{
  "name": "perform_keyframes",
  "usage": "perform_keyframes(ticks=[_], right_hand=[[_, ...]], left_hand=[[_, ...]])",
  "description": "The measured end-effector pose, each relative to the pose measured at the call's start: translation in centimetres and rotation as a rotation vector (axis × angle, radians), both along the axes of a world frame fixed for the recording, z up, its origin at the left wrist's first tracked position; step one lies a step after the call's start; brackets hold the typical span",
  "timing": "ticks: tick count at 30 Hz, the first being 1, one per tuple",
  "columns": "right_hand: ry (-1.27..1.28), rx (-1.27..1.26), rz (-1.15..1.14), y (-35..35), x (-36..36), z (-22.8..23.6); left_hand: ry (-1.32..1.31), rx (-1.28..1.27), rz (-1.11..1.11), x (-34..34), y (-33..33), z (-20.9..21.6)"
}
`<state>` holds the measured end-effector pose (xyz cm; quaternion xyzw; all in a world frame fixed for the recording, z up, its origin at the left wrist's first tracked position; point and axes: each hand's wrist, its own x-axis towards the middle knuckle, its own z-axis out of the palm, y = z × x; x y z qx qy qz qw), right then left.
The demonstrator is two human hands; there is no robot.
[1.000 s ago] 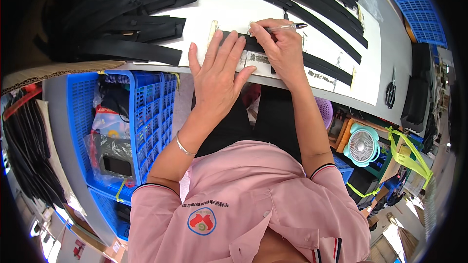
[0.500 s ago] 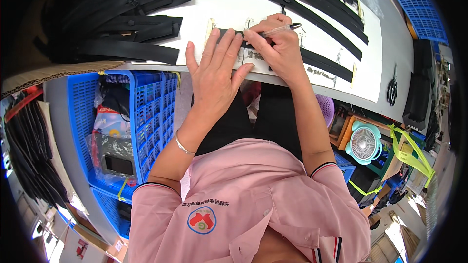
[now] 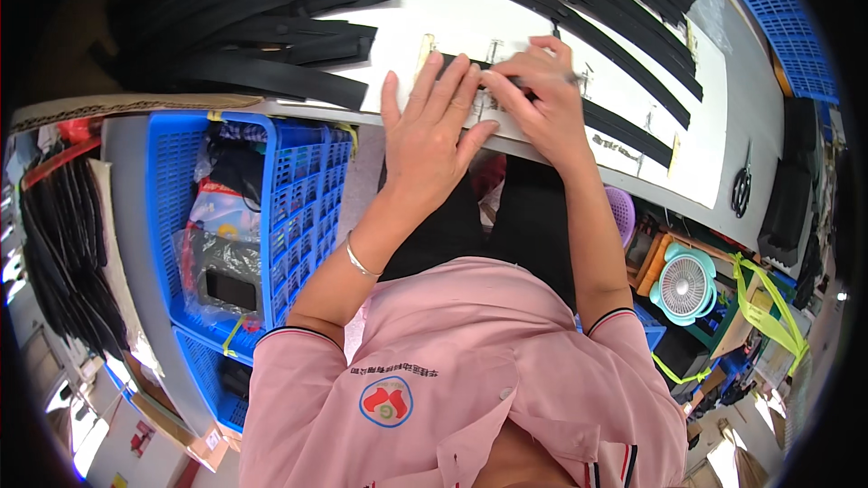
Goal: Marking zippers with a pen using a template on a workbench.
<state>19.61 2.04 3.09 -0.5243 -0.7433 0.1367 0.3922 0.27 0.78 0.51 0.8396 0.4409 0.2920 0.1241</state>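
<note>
A black fabric strip (image 3: 626, 129) lies along the near edge of a white board (image 3: 692, 170), running beneath both hands. My left hand (image 3: 427, 140) presses flat on the strip's left part, fingers stretched and thumb apart. Just right of it, my right hand (image 3: 549, 107) pinches a pen (image 3: 573, 79), blurred now, with its tip hidden by the fingers. Dark marks and tape patches show on the board around the strip. Beyond my right hand, several more black strips (image 3: 624, 63) lie slantwise across the board.
A heap of black strips (image 3: 262, 45) covers the left of the table. Scissors (image 3: 742, 183) lie at the right. Below the table edge stand a blue basket (image 3: 163, 217) with bagged things and a teal fan (image 3: 684, 283). Another blue basket (image 3: 778, 14) is at the far right.
The whole view has shifted, so the scene sits farther right and slightly lower. My right hand and the pen are blurred by motion; my left hand stays flat on the strip.
</note>
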Motion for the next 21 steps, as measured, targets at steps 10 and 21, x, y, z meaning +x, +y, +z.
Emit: perform_keyframes(ticks=[10, 21], right_hand=[[-0.497, -0.08, -0.53, -10.3, 4.3, -2.4], [-0.432, -0.031, -0.647, -1.6, 12.9, -3.1]], left_hand=[[0.151, 0.082, 0.299, -10.3, 1.6, 0.9], [-0.001, 0.051, 0.208, -11.5, 3.2, 2.2]])
